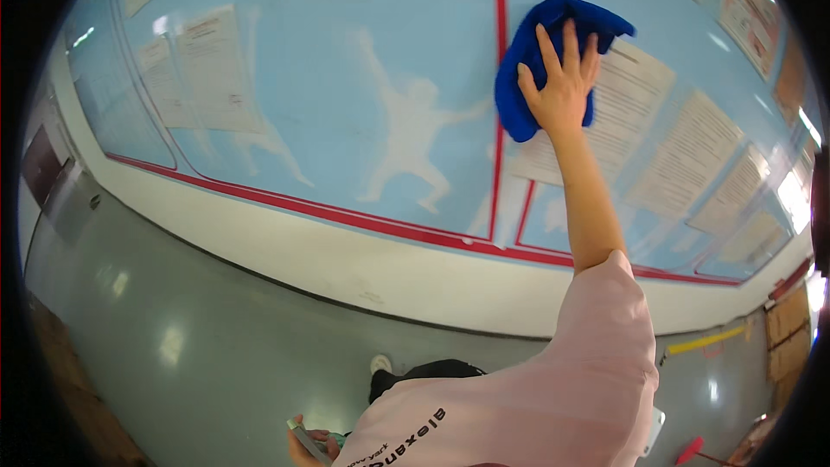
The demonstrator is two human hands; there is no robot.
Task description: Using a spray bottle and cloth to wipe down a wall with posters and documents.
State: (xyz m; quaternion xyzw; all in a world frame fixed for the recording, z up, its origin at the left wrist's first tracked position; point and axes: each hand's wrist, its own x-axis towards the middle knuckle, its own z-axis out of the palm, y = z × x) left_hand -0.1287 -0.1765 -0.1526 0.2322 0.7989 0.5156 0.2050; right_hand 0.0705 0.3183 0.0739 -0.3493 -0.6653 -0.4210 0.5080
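My right hand (562, 93) is stretched out in front of me, fingers spread flat over a bright blue cloth (519, 112). It presses the cloth against a light blue wall panel (311, 0), across a red vertical stripe. Part of the cloth bunches up around the fingertips, and its lower right edge meets a printed sheet (635, 78). Low at the picture's bottom, my left hand (322, 444) is closed around a slim grey object with a pale end (304, 438); its kind cannot be made out, and my shirt hides part of the hand.
White silhouettes of figures (411, 125) decorate the glossy panel. More paper sheets (687, 151) hang on both sides. Below runs a white wall base (346, 272), then a grey-green floor (216, 320). Cardboard boxes (787, 329) stand at the right, near yellow floor tape (705, 342).
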